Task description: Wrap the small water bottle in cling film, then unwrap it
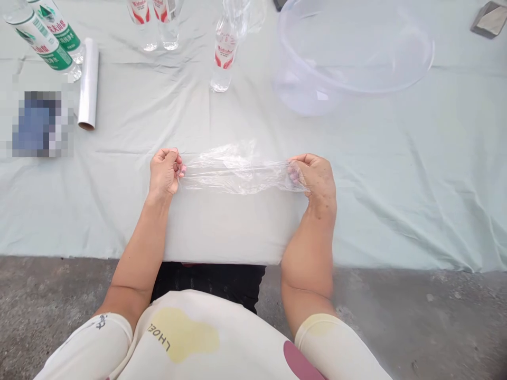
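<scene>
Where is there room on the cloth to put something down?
Bare tablecloth shows right of the right hand, below the clear plastic basin. Also left of the left hand, below the cling film roll. Water bottles crowd the far edge.

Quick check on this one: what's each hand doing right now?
Left hand: closed, pinching one end of a strip of clear plastic film.
Right hand: closed, pinching the other end of the same film.

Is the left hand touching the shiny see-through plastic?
Touching: the head view shows the left hand pinching one end of the clear plastic film between its fingers.
</scene>
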Demonstrator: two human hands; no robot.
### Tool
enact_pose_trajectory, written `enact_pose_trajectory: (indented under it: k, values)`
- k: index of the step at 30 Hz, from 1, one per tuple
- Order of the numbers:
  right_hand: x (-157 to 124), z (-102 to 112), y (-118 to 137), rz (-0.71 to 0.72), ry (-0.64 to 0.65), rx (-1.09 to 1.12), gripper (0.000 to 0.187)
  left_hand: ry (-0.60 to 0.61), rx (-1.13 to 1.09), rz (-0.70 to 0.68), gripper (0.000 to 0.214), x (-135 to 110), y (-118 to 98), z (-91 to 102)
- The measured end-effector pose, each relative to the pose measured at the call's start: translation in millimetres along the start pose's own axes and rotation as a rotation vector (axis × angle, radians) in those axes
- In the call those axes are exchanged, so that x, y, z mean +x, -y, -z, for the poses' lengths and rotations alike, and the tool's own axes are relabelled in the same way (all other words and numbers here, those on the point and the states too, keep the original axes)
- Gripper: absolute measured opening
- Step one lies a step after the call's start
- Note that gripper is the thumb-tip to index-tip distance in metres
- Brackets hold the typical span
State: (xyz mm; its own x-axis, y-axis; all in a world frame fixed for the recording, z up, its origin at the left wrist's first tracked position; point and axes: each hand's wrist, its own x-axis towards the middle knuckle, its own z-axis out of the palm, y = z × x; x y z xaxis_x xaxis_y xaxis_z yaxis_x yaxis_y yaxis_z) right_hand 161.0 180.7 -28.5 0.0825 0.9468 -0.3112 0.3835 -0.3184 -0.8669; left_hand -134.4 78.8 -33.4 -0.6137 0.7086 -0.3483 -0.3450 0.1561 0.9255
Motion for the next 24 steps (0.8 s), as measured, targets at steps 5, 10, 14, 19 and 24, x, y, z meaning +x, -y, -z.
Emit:
enact_pose_trajectory:
  k: [5,10,14,19,24]
  values:
    - [1,-3,-4,0.027,0.026,-0.112,0.02,-0.063,0.709,-0.5,0.026,-19,1,-3.5]
    - [0,-5,-3,0.032,0.023,-0.149,0.021,0.286,1.205,-0.779,0.035,-27,-2,-19.1]
    - [-2,-5,-3,0.027,0.015,-0.179,0.019,0.598,1.268,-0.768,0.012,-27,6,-37.7]
    - [-4,-3,-1,0.028,-0.007,-0.189,0.017,0.309,0.848,-0.627,0.015,-21,26,-40.5]
    - [-5,3,-1,0.023,0.043,-0.218,0.016,-0.082,0.616,-0.562,0.017,4,25,-24.8]
